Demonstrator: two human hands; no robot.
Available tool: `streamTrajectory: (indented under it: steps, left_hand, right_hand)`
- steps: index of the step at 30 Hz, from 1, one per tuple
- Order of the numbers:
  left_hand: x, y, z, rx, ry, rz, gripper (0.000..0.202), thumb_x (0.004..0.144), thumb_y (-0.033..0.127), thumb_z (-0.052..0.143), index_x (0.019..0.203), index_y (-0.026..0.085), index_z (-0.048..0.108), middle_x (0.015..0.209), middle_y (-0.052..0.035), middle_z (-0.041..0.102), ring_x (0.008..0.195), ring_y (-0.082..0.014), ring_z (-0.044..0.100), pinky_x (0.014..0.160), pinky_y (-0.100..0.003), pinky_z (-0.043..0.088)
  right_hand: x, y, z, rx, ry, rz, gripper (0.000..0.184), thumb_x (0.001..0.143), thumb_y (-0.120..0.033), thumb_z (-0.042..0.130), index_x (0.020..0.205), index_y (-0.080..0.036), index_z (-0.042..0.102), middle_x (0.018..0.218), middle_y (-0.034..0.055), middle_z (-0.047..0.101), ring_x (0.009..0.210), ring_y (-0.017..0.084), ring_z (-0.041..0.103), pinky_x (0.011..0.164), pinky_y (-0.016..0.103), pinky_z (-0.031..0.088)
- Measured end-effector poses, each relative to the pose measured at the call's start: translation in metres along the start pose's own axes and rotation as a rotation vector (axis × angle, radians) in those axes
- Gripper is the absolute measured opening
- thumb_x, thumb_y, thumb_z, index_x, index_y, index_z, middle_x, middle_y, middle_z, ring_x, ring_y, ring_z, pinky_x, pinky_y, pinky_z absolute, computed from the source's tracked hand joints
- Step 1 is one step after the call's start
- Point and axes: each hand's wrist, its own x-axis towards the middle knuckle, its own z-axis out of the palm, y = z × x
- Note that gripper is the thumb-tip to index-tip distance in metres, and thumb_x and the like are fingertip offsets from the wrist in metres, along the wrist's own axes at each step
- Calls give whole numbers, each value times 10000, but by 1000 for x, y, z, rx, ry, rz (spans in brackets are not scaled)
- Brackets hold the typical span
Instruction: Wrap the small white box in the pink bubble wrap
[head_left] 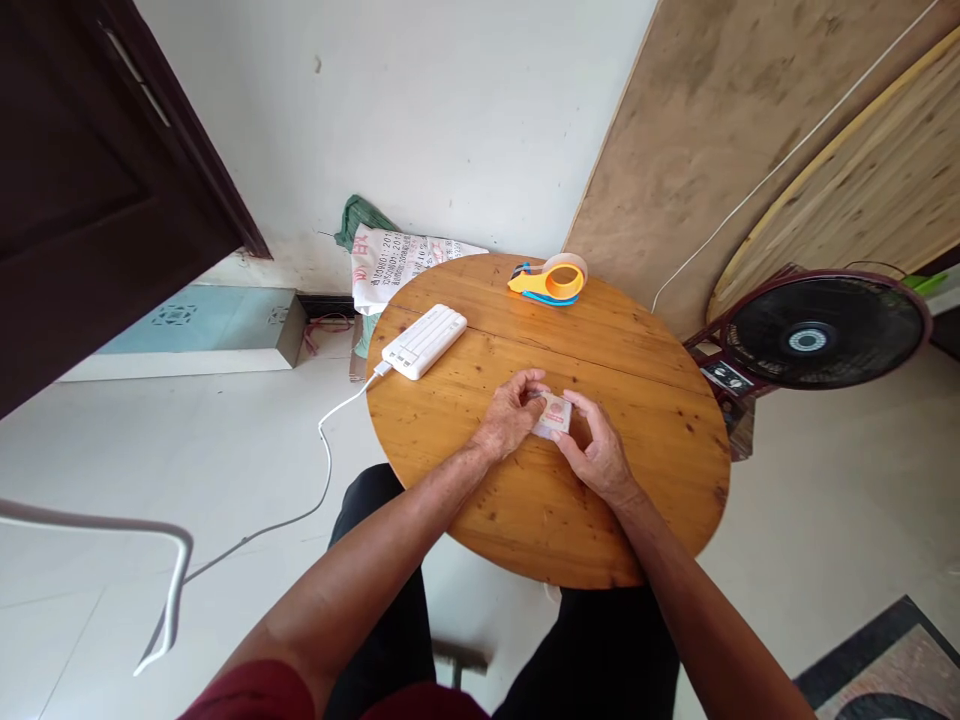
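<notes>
A small pale flat box (556, 412) with red print on its top lies low over the middle of the round wooden table, between my two hands. My left hand (514, 412) is closed on its left end, with the thumb over the top. At the right end, my right hand (596, 445) grips the box between thumb and fingers. The fingers partly cover the box's ends, and what it contains cannot be seen.
A yellow and blue tape dispenser (553, 279) stands at the table's (645, 350) far edge. On the left lies a white power bank (424, 342) with a white cable (327, 455) trailing to the floor. A black fan (821, 330) is to the right; a printed sack (390, 265) is behind.
</notes>
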Motion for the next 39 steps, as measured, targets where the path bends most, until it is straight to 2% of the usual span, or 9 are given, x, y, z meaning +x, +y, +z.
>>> streamTrajectory:
  steps: [5,10,16,21,26,34,39]
  left_hand:
    - [0,3,1,-7,-17,-6,380,696,97,652,1066,165,595,907,-6,603,720,-104,563,653,-225,463]
    - [-1,5,0,15,-11,-4,401,689,101,668,1079,166,604,961,-22,623,749,-110,565,669,-230,468]
    - [-1,4,0,27,-39,-12,430,705,135,691,1120,163,580,953,-24,635,729,-114,587,649,-233,468]
    - [0,4,0,39,-53,0,437,700,140,687,1121,154,567,937,-14,621,700,-99,575,618,-215,465]
    - [1,2,-3,52,-59,14,446,699,153,694,1128,158,573,978,-29,623,726,-106,579,634,-223,481]
    - [2,3,-4,76,-54,10,415,709,123,692,1112,151,595,1046,-57,639,806,-120,591,687,-226,492]
    - [3,1,-5,77,-64,21,421,706,139,704,1112,160,594,994,-37,639,747,-106,581,652,-217,477]
  right_hand:
    - [0,2,2,17,15,18,553,831,-312,646,1348,-198,486,1258,143,642,1140,289,621,978,498,513]
    - [0,0,1,-8,36,-11,597,815,-291,655,1374,-210,463,1307,136,628,1194,300,593,1020,518,467]
    - [1,-2,-1,-64,40,-87,520,843,-266,622,1344,-207,495,1258,128,657,1124,287,622,968,481,483]
    - [2,-2,1,-71,78,-100,532,824,-249,630,1338,-210,501,1228,121,671,1090,289,634,934,473,495]
    - [2,-5,-1,-57,78,-118,581,805,-264,659,1357,-217,484,1294,127,639,1163,306,609,973,493,467]
    - [1,-6,-3,-38,108,-102,509,827,-261,634,1320,-219,516,1245,110,667,1123,290,621,967,478,474]
    - [2,-3,0,-56,126,-140,458,844,-244,620,1293,-215,537,1215,110,682,1094,276,633,936,453,492]
